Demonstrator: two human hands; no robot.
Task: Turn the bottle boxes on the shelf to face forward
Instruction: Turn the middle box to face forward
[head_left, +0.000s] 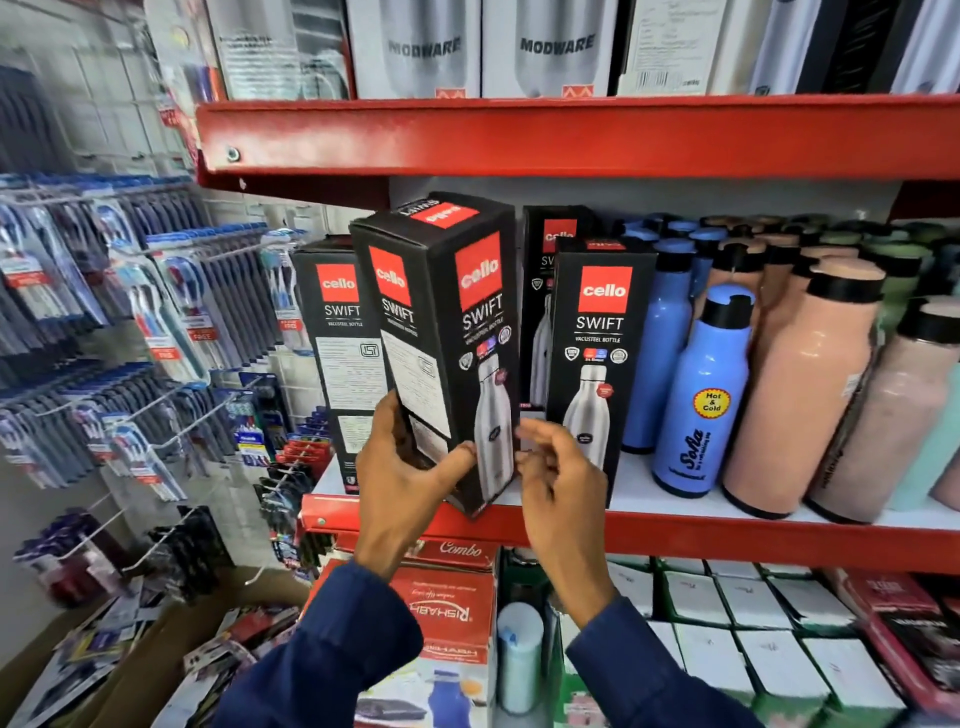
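Black "cello SWIFT" bottle boxes stand on the red-edged shelf (675, 535). My left hand (402, 467) grips the lower part of one box (447, 332), which is tilted with a corner toward me, its text side and its bottle-picture side both showing. My right hand (558, 467) hovers by that box's lower right edge, fingers curled, holding nothing. A box at the left (337, 338) shows its text side. A box at the right (597, 353) shows its bottle picture to the front. Another box (545, 270) stands behind, mostly hidden.
Blue bottles (701, 395) and pink bottles (795, 395) crowd the shelf's right half. The upper red shelf (571, 135) carries Modware boxes (550, 47). Toothbrush packs (130, 322) hang on hooks at the left. Boxed goods (447, 613) fill the space below.
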